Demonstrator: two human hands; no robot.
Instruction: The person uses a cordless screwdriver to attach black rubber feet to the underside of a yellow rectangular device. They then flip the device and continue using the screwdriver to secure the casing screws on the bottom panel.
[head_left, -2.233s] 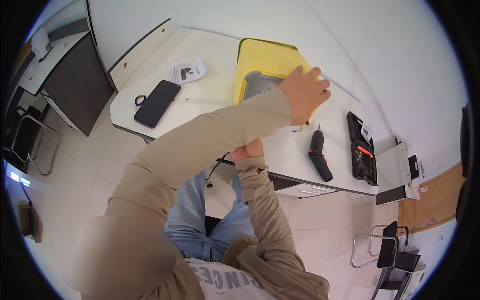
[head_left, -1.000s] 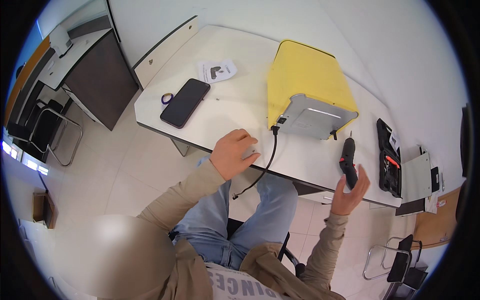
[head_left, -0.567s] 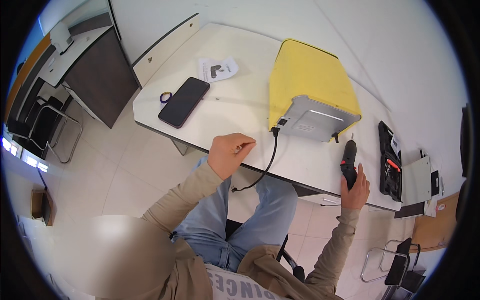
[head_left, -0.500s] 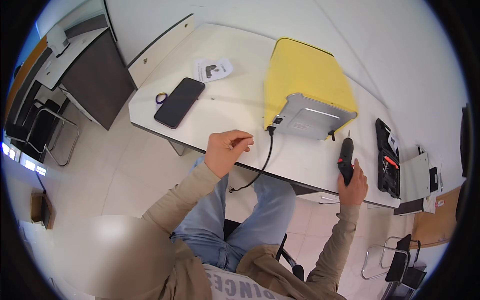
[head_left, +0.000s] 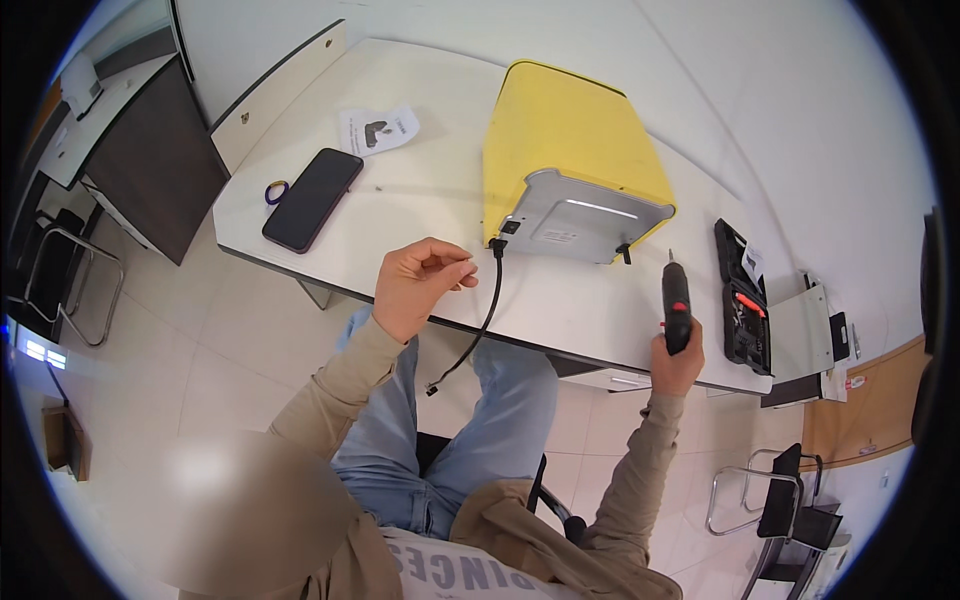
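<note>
My right hand [head_left: 680, 362] is wrapped around the handle of a black and red electric screwdriver [head_left: 676, 295], its bit pointing away from me over the right side of the table. My left hand [head_left: 415, 288] hovers at the table's near edge, thumb and fingertips pinched together; anything between them is too small to make out. Beyond both hands a yellow box-shaped appliance [head_left: 575, 120] lies with its grey metal panel [head_left: 580, 218] facing me. From a socket at the panel's left corner a black power cord [head_left: 490, 315] hangs over the edge, its plug end loose above the floor.
On the white table [head_left: 420, 205], a black phone [head_left: 314, 200], a purple ring-shaped item [head_left: 276, 191] and a printed leaflet [head_left: 378, 130] lie to the left. An open black tool case [head_left: 742, 300] sits at the right edge. A chair [head_left: 785, 495] stands farther right.
My right hand has closed around the screwdriver's handle, which it was only touching before. The left hand keeps its pinch. The whole view has shifted, with things now farther left.
</note>
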